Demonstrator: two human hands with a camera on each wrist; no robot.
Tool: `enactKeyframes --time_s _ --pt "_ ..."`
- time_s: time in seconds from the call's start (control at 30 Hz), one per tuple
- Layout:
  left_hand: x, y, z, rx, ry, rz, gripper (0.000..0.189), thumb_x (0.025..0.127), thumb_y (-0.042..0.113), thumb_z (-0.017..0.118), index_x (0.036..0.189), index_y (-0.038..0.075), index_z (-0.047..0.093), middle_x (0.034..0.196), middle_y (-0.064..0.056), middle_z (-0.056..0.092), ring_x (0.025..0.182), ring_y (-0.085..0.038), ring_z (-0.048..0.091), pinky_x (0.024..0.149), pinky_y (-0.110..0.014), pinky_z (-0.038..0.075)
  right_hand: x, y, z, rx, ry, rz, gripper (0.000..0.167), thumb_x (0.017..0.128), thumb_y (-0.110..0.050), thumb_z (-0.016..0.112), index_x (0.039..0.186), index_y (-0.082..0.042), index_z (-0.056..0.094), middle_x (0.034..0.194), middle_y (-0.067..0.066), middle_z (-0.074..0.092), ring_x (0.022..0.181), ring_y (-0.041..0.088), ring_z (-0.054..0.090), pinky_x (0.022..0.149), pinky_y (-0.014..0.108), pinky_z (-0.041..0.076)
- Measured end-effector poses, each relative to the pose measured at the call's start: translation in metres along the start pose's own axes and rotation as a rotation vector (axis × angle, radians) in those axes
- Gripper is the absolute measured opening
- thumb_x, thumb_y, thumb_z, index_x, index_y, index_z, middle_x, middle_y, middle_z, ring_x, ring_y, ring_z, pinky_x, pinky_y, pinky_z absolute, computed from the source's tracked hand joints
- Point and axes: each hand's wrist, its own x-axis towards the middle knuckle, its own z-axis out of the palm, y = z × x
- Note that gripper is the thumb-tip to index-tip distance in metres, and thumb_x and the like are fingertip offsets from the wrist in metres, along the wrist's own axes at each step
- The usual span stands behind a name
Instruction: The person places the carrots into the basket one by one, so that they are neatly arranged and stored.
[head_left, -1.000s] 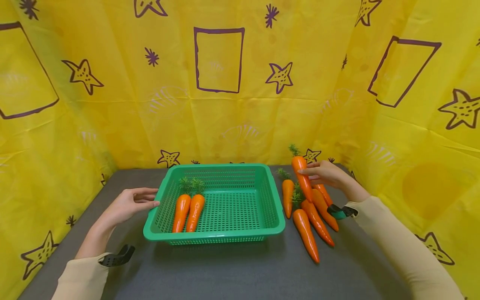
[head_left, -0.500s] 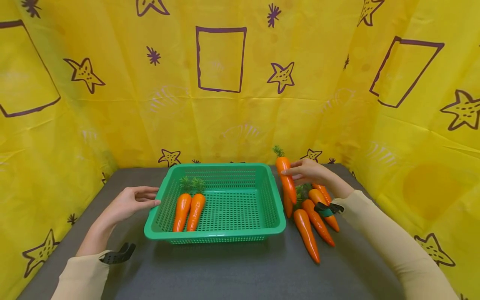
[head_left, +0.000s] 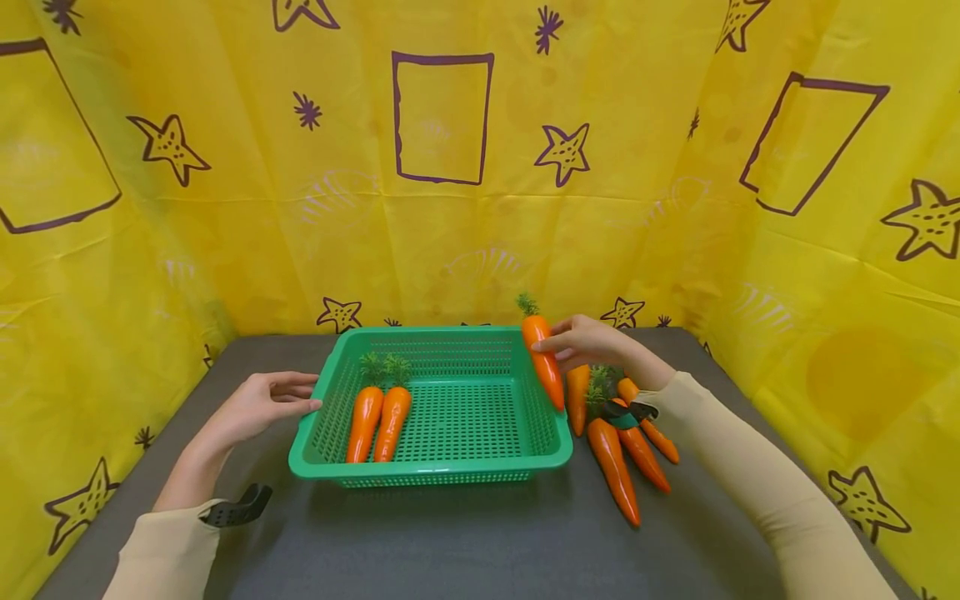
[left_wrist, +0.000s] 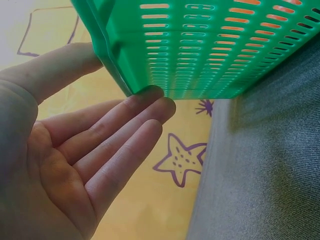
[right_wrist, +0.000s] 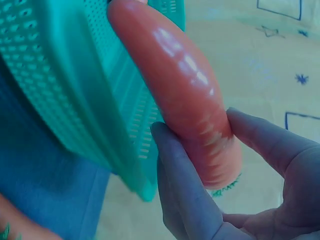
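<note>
My right hand pinches an orange carrot with a green leafy top, between thumb and fingers. It hangs tilted over the right rim of the green plastic basket; the right wrist view shows the carrot close up, tip toward the basket. Two carrots lie side by side in the basket's left part. At the left rim, my left hand touches the basket with fairly straight fingers. Seen from the left wrist, the left hand has its palm showing and fingertips against the basket wall.
Right of the basket, several more carrots lie on the dark grey table, partly hidden by the right hand and wrist strap. A yellow patterned cloth encloses the back and both sides.
My right hand has carried the carrot leftward from above the pile to over the basket's right rim. The left hand and the basket stay in place.
</note>
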Motion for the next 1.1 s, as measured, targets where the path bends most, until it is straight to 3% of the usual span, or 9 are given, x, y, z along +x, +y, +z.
enactKeyframes --time_s 0.23,0.63,0.87,1.1 --pt "0.001 0.000 -0.001 0.011 -0.003 -0.005 0.058 0.086 0.038 0.069 0.129 0.001 0.056 0.111 -0.015 0.069 0.100 -0.026 0.067 0.083 -0.042 0.054 0.004 -0.012 0.015 -0.023 -0.006 -0.004 0.058 0.091 -0.023 0.064 0.136 0.006 0.043 0.124 0.022 0.059 0.102 0.027 0.066 0.087 0.041 0.054" --pt "0.001 0.003 -0.001 0.002 -0.005 -0.016 0.058 0.086 0.039 0.069 0.129 0.002 0.057 0.110 -0.013 0.069 0.099 -0.025 0.067 0.083 -0.041 0.054 0.024 -0.023 0.042 -0.026 -0.052 0.025 0.059 0.089 -0.021 0.067 0.136 0.006 0.044 0.130 0.022 0.055 0.114 0.035 0.060 0.084 0.039 0.055" --pt "0.001 0.002 -0.001 -0.023 -0.008 -0.024 0.059 0.085 0.038 0.070 0.129 0.002 0.056 0.111 -0.015 0.069 0.102 -0.028 0.066 0.083 -0.043 0.054 0.036 -0.024 0.062 -0.037 -0.095 0.021 0.054 0.089 -0.021 0.067 0.133 0.005 0.048 0.119 0.020 0.062 0.106 0.031 0.065 0.089 0.045 0.053" --pt "0.000 0.002 -0.001 -0.028 0.000 -0.002 0.057 0.086 0.036 0.070 0.129 0.001 0.056 0.112 -0.016 0.068 0.101 -0.028 0.066 0.082 -0.040 0.055 0.045 -0.027 0.082 -0.063 -0.134 0.020 0.046 0.088 -0.020 0.068 0.124 0.004 0.056 0.110 0.016 0.067 0.106 0.031 0.064 0.083 0.041 0.056"
